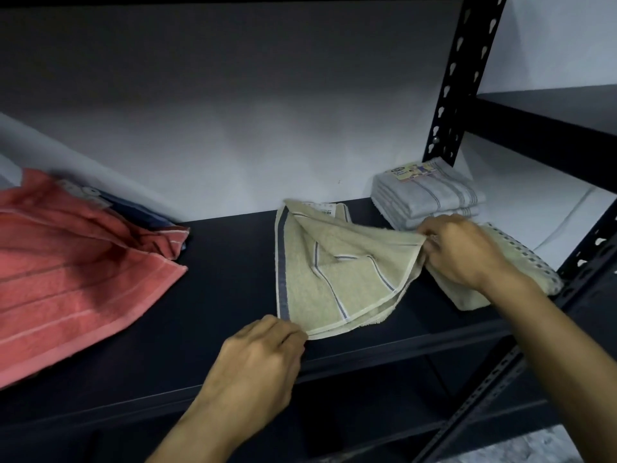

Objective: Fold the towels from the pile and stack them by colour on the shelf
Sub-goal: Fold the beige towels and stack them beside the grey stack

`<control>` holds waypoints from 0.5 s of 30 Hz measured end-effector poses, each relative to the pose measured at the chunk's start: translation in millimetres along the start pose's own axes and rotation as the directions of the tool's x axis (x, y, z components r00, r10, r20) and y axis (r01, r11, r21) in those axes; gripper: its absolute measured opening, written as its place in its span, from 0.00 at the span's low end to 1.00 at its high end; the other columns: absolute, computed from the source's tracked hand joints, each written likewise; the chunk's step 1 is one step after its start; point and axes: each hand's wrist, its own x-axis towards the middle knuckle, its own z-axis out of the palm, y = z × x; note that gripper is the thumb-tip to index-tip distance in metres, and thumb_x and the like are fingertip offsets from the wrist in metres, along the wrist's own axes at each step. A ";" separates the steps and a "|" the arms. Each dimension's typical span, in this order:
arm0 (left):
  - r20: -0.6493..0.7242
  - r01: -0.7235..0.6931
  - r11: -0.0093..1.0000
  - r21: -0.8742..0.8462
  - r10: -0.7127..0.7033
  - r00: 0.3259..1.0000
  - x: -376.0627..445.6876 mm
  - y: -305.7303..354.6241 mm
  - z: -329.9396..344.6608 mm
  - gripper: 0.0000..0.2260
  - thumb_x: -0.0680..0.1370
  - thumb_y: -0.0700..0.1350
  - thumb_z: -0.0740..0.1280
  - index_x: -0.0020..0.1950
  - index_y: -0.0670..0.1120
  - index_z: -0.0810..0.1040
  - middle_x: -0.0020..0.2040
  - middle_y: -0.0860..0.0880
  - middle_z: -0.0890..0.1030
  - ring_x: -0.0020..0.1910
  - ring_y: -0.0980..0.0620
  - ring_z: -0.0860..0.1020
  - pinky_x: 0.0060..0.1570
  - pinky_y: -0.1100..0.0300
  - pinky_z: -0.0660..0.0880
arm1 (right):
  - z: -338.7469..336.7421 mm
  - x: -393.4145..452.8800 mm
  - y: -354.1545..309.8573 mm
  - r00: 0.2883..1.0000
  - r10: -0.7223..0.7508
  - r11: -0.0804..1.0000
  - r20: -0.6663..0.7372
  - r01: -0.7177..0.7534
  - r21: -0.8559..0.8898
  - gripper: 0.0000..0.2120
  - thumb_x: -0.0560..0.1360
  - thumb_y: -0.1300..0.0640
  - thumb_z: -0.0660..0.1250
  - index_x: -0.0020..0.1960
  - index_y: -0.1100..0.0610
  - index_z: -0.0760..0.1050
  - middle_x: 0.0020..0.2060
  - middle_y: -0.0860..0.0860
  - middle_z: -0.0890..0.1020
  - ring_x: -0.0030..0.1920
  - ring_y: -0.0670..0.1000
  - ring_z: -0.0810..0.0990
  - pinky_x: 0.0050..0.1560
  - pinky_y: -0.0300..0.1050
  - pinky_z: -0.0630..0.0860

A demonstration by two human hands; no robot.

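A beige towel (310,272) with dark blue stripes lies half folded in the middle of the dark shelf (213,295). My left hand (263,359) pinches its near corner at the shelf's front. My right hand (467,252) grips the towel's right corner, lifted a little off the shelf. Under my right hand lies a folded beige towel (467,295) with a checked edge. Behind it stands a stack of folded grey towels (427,198) with a label on top. A red towel (66,269) lies unfolded on the left, over a blue towel (147,215).
A black perforated upright (457,78) stands at the back right, and another post (587,255) runs along the right front. A higher shelf (551,111) juts out at the right. A pale wall closes the back.
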 end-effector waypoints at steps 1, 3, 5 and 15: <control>-0.003 0.004 1.000 -0.002 -0.004 1.000 -0.9 -0.8 2.7 0.12 0.66 0.36 0.76 0.48 0.47 0.84 0.46 0.55 0.82 0.41 0.55 0.79 0.35 0.62 0.78 | -3.8 -0.9 -0.1 0.998 0.031 0.994 -0.057 -0.025 0.103 0.06 0.76 0.60 0.64 0.51 0.56 0.78 0.48 0.54 0.82 0.50 0.57 0.79 0.47 0.48 0.74; 0.000 0.033 0.999 -0.008 -0.033 0.999 -1.1 -1.4 5.2 0.19 0.60 0.32 0.78 0.49 0.46 0.84 0.46 0.55 0.82 0.41 0.55 0.79 0.30 0.62 0.78 | -11.0 -2.7 -3.1 0.984 0.102 0.950 -0.149 -0.051 0.309 0.05 0.77 0.62 0.65 0.50 0.55 0.77 0.43 0.49 0.82 0.45 0.52 0.80 0.44 0.41 0.74; -0.003 0.049 0.999 -0.021 -0.049 0.999 -0.4 -1.5 7.0 0.22 0.58 0.30 0.78 0.49 0.46 0.84 0.45 0.55 0.82 0.40 0.55 0.79 0.26 0.61 0.77 | -16.1 -4.3 -10.9 0.963 0.172 0.881 -0.206 -0.056 0.469 0.06 0.77 0.62 0.66 0.48 0.52 0.77 0.40 0.46 0.81 0.41 0.46 0.80 0.43 0.37 0.75; -0.018 0.060 0.996 -0.064 -0.062 0.998 -1.3 1.6 6.5 0.22 0.58 0.29 0.78 0.47 0.46 0.84 0.44 0.55 0.82 0.40 0.55 0.79 0.27 0.62 0.77 | -7.3 -22.2 -86.9 0.947 0.014 0.731 -0.320 0.208 0.649 0.06 0.75 0.61 0.69 0.50 0.52 0.82 0.44 0.45 0.80 0.41 0.44 0.78 0.43 0.44 0.78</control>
